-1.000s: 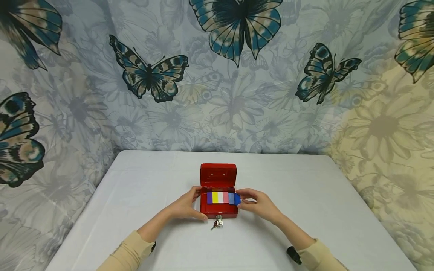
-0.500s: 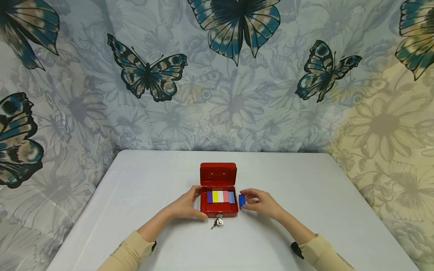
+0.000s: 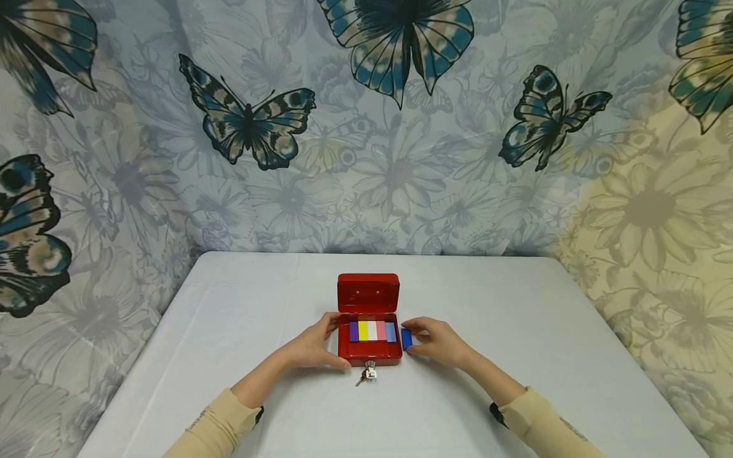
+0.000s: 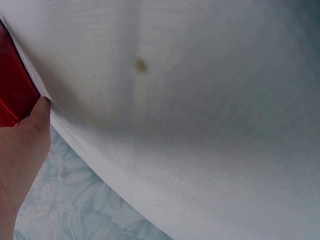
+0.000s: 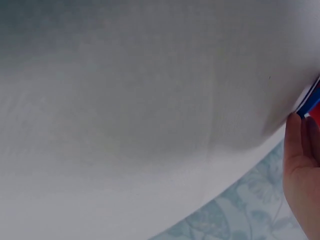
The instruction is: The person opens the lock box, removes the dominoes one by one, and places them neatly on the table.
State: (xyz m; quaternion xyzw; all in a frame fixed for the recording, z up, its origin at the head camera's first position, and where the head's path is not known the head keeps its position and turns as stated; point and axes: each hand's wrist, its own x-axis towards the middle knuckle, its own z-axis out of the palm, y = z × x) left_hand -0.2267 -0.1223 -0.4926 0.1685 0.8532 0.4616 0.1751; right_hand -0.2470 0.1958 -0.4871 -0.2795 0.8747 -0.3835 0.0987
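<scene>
A red metal cash box [image 3: 366,359] stands on the table with its lid [image 3: 368,292] raised at the back. Inside lies a row of coloured blocks [image 3: 372,331]: purple, yellow, white, pink and light blue. My left hand [image 3: 314,345] grips the box's left side, thumb at the front corner and fingers toward the back. Between the fingers and thumb of my right hand [image 3: 438,342] is a dark blue block [image 3: 407,339], pinched just beside the box's right wall. In the right wrist view, the right hand [image 5: 302,150] shows at the edge with a sliver of the blue block [image 5: 311,101].
A small padlock [image 3: 371,370] with keys [image 3: 361,378] hangs at the front of the box. The white-covered table [image 3: 487,299] spreads around it. Behind rises a cloth backdrop [image 3: 401,210] with butterflies and flowers.
The blue block has left the right end of the row in the box. My right hand moved it right, out past the wall, then slightly back toward the box. The left hand stays put.
</scene>
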